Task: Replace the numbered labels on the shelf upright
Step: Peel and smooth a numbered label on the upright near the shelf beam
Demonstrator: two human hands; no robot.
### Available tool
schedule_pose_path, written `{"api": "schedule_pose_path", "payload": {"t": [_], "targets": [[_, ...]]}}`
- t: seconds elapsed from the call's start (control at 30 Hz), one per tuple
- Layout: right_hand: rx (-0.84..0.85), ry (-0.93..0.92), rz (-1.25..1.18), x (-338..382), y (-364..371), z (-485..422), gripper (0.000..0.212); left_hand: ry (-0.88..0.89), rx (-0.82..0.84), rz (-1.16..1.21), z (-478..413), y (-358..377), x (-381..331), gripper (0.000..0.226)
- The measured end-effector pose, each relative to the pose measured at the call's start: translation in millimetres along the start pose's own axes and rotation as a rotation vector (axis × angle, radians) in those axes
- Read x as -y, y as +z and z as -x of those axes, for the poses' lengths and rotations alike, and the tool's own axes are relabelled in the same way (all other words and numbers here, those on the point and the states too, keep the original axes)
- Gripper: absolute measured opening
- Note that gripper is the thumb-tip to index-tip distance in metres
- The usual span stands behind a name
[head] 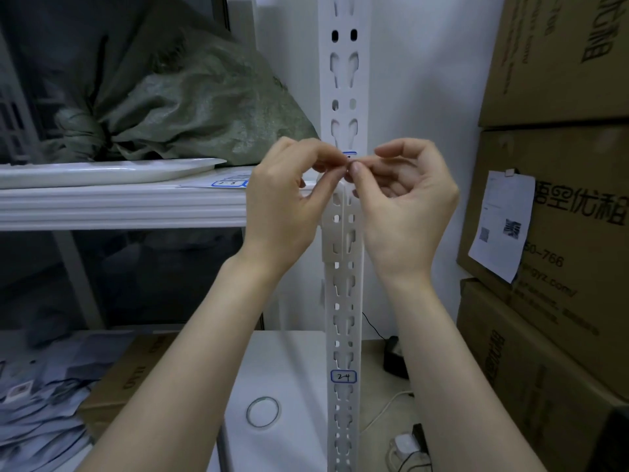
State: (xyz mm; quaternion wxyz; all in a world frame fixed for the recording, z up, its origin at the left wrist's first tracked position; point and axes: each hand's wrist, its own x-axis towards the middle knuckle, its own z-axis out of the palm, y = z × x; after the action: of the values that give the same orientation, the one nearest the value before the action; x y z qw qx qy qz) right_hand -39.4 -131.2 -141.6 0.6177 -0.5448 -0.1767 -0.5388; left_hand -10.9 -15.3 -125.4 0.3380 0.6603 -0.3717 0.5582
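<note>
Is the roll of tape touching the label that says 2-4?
Apart. The head view shows the tape roll lying on the white surface left of the upright, with clear space before the 2-4 label.

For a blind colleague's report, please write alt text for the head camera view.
Two bare hands, left hand and right hand, pinch a small blue-edged label against a white slotted shelf upright. Lower on the upright sits a label marked 2-4; a tape roll lies below, cardboard boxes stand to the right.
</note>
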Motion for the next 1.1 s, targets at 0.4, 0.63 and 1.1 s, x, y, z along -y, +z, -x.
{"api": "schedule_pose_path", "payload": {"t": [0.4, 0.63, 1.1], "targets": [[0.030, 0.102, -0.119, 12.9, -6.9, -1.7, 0.025, -0.383, 0.100, 0.463, -8.1, -0.2, -6.4, 0.007], [0.084, 0.121, -0.165, 13.7, -9.1, -2.2, 0.028, -0.607, 0.218, 0.759, -8.3, -6.9, -9.5, 0.008], [0.151, 0.205, -0.156, 5.9, -13.9, -11.8, 0.022, -0.745, 0.306, 0.814, -21.0, -16.5, -16.9, 0.010]]}}
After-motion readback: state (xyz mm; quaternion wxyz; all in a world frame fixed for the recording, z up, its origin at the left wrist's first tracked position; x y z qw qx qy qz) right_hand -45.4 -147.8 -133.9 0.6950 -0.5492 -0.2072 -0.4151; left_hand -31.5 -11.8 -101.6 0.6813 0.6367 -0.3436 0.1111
